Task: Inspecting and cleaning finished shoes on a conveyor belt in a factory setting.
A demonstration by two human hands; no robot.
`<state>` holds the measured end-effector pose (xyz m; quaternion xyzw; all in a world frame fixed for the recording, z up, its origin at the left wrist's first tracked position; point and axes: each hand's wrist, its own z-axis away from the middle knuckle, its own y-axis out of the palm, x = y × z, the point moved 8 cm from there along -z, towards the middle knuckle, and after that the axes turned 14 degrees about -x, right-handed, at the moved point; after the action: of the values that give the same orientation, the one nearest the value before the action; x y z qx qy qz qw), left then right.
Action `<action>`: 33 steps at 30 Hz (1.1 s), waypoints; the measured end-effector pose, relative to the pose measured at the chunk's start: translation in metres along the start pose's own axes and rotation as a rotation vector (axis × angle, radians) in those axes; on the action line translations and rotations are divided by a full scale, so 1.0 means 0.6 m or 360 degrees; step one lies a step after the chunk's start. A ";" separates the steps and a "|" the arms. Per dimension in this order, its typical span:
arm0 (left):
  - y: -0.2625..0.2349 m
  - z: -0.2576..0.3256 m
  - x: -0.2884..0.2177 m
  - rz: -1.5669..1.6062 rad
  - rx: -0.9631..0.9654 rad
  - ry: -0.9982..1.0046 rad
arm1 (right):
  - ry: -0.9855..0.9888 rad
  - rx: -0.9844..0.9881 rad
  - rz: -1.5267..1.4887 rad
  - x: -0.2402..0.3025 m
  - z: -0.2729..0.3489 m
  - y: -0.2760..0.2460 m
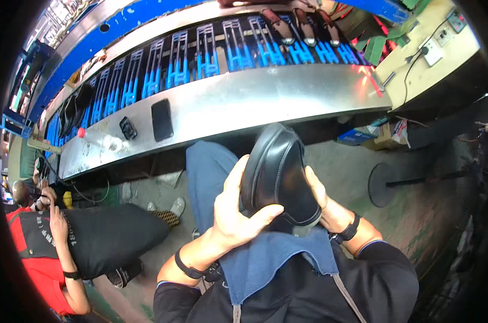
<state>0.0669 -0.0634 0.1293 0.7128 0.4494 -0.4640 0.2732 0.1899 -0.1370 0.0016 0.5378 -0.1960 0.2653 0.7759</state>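
the black shoe (287,175) sits between both hands, its long axis running away from the body toward the metal bench (217,107) beyond the grip; the left hand (233,215) clasps the sole side, the right hand (328,207) the opposite side.

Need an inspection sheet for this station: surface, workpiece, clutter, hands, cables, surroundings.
Surface: shiny metal ledge beside a conveyor with blue slats.
Workpiece: black shoe, clear of the ledge.
Clutter: dark phone, small black object (kind unclear) and red-capped bottle on the ledge.
Hands: left hand and right hand grip the shoe from opposite sides.
Cables: black cord hanging from a wall outlet.
Surroundings: seated co-worker at left; round black base on the floor at right.
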 end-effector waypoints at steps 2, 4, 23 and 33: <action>-0.009 -0.014 0.012 -0.0131 0.0062 0.0019 | 0.0069 -0.0062 -0.0183 0.006 -0.002 0.011; -0.023 -0.026 0.015 -0.0080 0.0129 0.0034 | 0.0173 -0.0120 -0.0427 0.003 -0.002 0.020; -0.072 -0.089 0.020 -0.0087 0.0332 -0.0565 | 0.0293 0.0043 -0.0334 -0.021 -0.012 0.060; -0.035 -0.054 -0.050 -0.0859 0.0476 0.0105 | 0.0242 0.0080 -0.0434 -0.020 -0.012 0.059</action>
<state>0.0565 -0.0394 0.1706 0.6147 0.5577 -0.5575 0.0176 0.1585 -0.1226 0.0178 0.5571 -0.0552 0.2022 0.8036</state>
